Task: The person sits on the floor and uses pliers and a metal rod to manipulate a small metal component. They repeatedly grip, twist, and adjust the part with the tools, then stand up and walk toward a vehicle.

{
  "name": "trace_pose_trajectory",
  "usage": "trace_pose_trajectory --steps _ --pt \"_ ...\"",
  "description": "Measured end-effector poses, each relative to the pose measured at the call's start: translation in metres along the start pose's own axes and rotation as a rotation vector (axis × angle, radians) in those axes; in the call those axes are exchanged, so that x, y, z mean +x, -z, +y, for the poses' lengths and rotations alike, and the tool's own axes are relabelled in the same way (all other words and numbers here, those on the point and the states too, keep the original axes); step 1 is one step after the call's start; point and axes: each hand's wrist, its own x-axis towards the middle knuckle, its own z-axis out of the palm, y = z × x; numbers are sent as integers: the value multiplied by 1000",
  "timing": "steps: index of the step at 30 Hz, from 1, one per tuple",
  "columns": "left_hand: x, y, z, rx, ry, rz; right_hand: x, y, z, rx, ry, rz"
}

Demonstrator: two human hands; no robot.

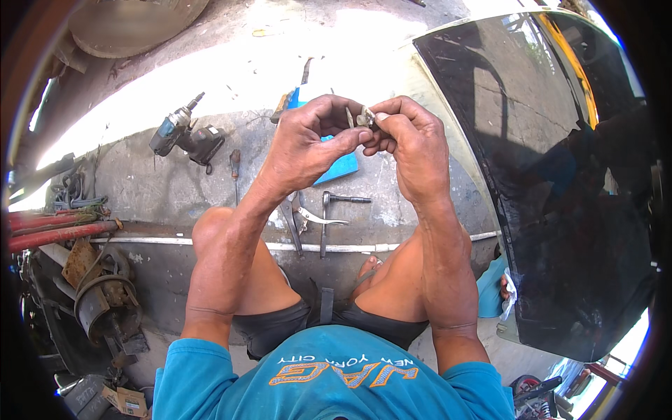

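Head view, the only one here: the left hand [306,143] and right hand [409,143] are raised together over the knees, fingers [348,138] of both pinched around a small metal part [365,117] — greyish, too small to say what kind, maybe a clip or fitting. Both hands are clenched on it, thumbs and forefingers meeting, so it's held in the air between them, well above the concrete floor [161,182]. Down on that floor, between the knees, lie pliers [302,218] and a ratchet-type wrench [329,217], near each other but not in use. A screwdriver [235,168] lies further left, and a cordless impact driver [183,136] sits beyond it, well apart from the hands. A blue flat piece [339,166] shows under the hands, partly hidden. A dark car windscreen [553,175] fills the right side. My read — the work's mid-way: the part is off whatever it belongs to and is being fiddled with by hand, tools laid aside; fitting it anywhere looks not yet done.
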Motion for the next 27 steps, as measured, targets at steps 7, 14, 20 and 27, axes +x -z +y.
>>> trace_pose_trajectory --steps 7,14,20,27 --pt "-1 1 3 -6 -17 -9 -4 -1 -3 -23 -13 -5" --pt "-3 0 1 -79 10 16 -7 -1 -3 -72 20 -14" --pt "-3 -1 0 -84 1 22 -7 0 -2 -78 37 -16" --pt "-2 -1 -2 -44 -9 21 -8 1 -3 -73 35 -16"
